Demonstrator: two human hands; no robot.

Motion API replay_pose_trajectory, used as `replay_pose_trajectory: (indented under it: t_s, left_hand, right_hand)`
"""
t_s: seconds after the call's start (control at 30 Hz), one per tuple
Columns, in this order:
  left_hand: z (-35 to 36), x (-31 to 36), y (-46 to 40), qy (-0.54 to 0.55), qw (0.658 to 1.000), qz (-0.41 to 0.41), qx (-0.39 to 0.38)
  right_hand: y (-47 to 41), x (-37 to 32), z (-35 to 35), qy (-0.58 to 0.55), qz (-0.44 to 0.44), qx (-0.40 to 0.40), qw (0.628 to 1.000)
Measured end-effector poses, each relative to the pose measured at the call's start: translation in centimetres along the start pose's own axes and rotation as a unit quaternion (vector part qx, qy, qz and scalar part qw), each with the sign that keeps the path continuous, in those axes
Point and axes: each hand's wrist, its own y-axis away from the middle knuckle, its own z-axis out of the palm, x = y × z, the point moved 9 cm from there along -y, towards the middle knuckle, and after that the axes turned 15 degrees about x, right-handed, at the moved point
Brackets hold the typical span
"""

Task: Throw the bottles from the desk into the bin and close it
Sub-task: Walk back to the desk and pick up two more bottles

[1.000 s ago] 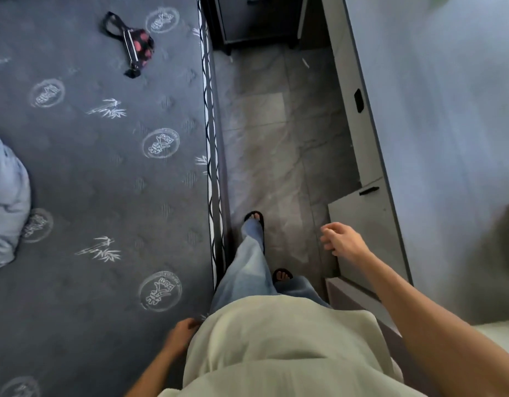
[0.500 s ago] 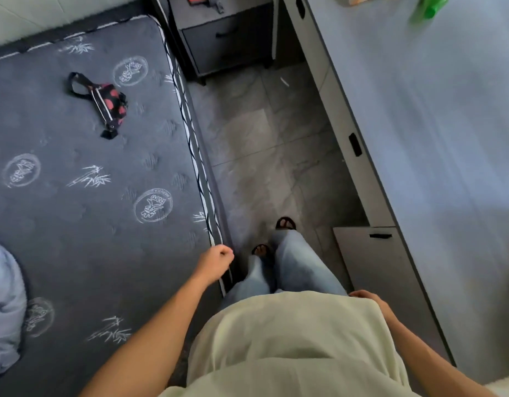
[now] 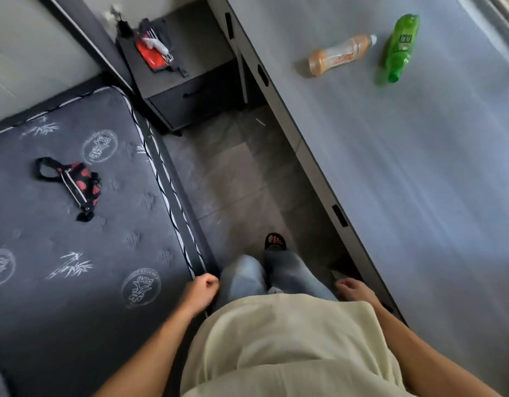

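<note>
Head view, 2 smooth plastic bottles, orange (image 3: 339, 55), green (image 3: 398, 47), lying on matte desk (image 3: 419, 181), left hand (image 3: 200, 292) fisted empty, right hand (image 3: 355, 290) loosely curled, empty.

The left hand (image 3: 201, 292) is curled into a loose, empty fist at the left hip, forearm bare. The right hand (image 3: 353, 288) is held low beside the right thigh, fingers relaxed and pointing downward, nothing gripped.

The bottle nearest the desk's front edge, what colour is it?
Orange bottle, clear plastic with a white cap, lying on the desk; head view.
</note>
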Motion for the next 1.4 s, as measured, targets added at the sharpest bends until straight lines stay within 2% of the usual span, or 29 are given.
replay_pose_trajectory:
  t_s: [0.13, 0.27, 0.47, 0.6, 0.63, 0.7, 0.77, 0.83, 0.9, 1.03, 1.2, 1.4]
  left_hand:
    - [-2.2, -1.5, -1.6, -0.047, 0.998, -0.022, -0.023]
    - [-4.4, -1.8, -4.5, -0.077, 0.995, -0.031, -0.062]
    - [-10.5, 1.3, -12.7, -0.119, 0.99, -0.015, -0.072]
    - [-15.1, 7.4, -19.3, -0.128, 0.989, 0.016, -0.066]
    - [-15.6, 8.9, -19.6, -0.112, 0.992, 0.022, -0.054]
    - [-18.6, 15.8, -25.5, -0.137, 0.986, 0.07, -0.059]
    - [-20.1, 19.2, -26.8, -0.123, 0.988, 0.078, -0.051]
    - [-20.7, 24.9, -28.8, -0.116, 0.984, 0.126, -0.057]
    - [-20.6, 29.5, -30.2, -0.131, 0.979, 0.14, -0.071]
    - [-18.9, 38.1, -30.8, -0.187, 0.947, 0.243, -0.096]
    - [-17.1, 47.1, -30.0, -0.174, 0.929, 0.313, -0.091]
    - [-16.6, 60.4, -27.7, -0.1, 0.919, 0.381, -0.016]
  right_hand:
    - [-3.5, -12.1, -2.9, -0.044, -0.051, 0.013, 0.998]
    - [-7.0, -21.4, -4.8, -0.084, -0.102, 0.02, 0.991]
    - [-10.8, -30.2, -6.4, -0.11, -0.11, 0.04, 0.987]
    - [-10.6, -30.8, -6.3, -0.121, -0.059, 0.052, 0.99]
    - [-9.7, -29.8, -6.0, -0.089, -0.054, 0.046, 0.993]
    - [-10.2, -28.9, -6.0, -0.119, 0.013, 0.073, 0.99]
    - [-8.8, -28.1, -4.7, -0.096, 0.021, 0.052, 0.994]
    - [-8.7, -26.7, -4.7, -0.1, 0.055, 0.058, 0.992]
    - [-7.4, -25.2, -3.9, -0.107, 0.097, 0.051, 0.988]
    - [-6.5, -23.6, -3.9, -0.169, 0.157, 0.063, 0.971]
    - [-8.4, -25.7, -8.9, -0.252, 0.154, 0.146, 0.944]
    - [-14.9, -31.3, -21.7, -0.334, 0.083, 0.253, 0.904]
